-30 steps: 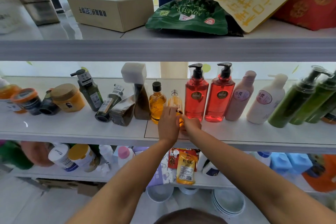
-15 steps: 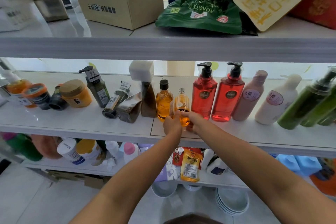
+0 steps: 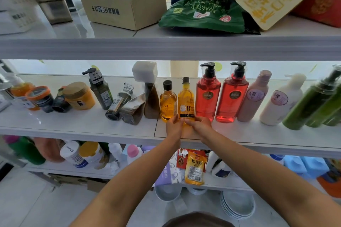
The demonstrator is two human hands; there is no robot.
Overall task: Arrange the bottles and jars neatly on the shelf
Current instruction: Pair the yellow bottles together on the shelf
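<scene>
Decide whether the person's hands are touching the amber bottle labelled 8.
Touching. The head view shows the left hand and right hand holding the amber bottle at its base, covering its lower edge.

A slim clear plastic bottle of yellow liquid (image 3: 186, 97) with a dark cap is standing upright on the white middle shelf (image 3: 73, 127) (label facing out), just beside a rounder amber bottle (image 3: 167, 101) and a red pump bottle (image 3: 208, 96). The left hand (image 3: 173, 127) and right hand (image 3: 200, 125) are gripping its base.
</scene>
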